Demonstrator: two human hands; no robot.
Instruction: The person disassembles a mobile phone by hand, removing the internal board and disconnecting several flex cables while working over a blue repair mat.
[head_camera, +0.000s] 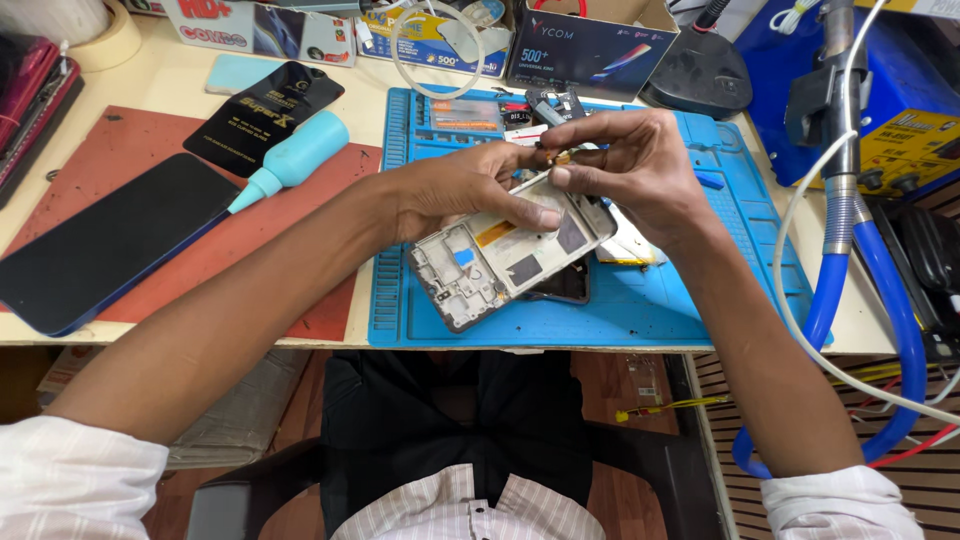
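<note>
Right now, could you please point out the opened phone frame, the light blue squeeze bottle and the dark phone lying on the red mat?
Opened phone frame (480, 265), head view: on its bare inner plate.
Light blue squeeze bottle (305, 150), head view: on the bottle's body.
Dark phone (115, 240), head view: middle of its black screen.

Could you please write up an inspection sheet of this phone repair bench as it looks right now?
Surface: blue work mat on a pale bench, red mat beside it.
Job's things: opened phone frame held tilted above the blue mat, insides showing.
Clutter: dark phone face up, teal squeeze bottle lying down, black packet, boxes at the back.
Grippers: left hand grips the frame; right hand pinches a small part at its top edge.
Cables: blue hose and white cable at the right.
Surroundings: blue machine at the right.
</note>
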